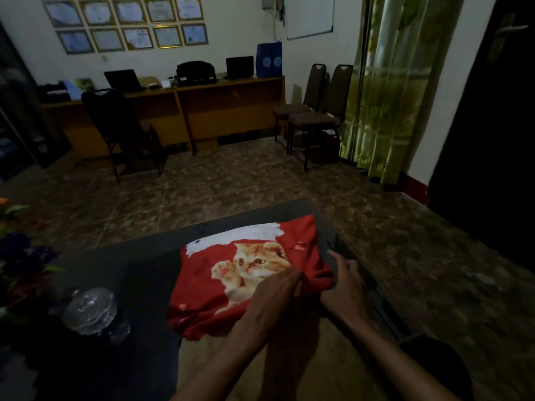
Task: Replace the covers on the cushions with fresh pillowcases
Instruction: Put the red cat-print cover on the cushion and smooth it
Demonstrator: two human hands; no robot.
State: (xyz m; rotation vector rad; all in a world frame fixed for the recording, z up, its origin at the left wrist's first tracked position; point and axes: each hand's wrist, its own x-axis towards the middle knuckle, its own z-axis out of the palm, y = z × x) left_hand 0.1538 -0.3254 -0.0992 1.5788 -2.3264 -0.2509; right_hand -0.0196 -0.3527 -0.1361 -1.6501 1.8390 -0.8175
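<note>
A red cushion cover printed with an orange kitten (231, 273) lies on a dark table (139, 256), bunched at its near right corner. My left hand (275, 293) lies on the cover's near right part, its fingertips pinching the bunched red fabric. My right hand (344, 287) grips the same corner from the right, at the table's right edge. A tan surface (278, 369), perhaps a bare cushion, shows under my forearms just in front of the cover.
A clear glass lidded jar (89, 311) stands on the table to the left, with artificial flowers (20, 256) at the far left edge. Beyond the tiled floor are a wooden desk (202, 111), a black chair (121, 125) and two chairs (318, 111) by a green curtain (390, 82).
</note>
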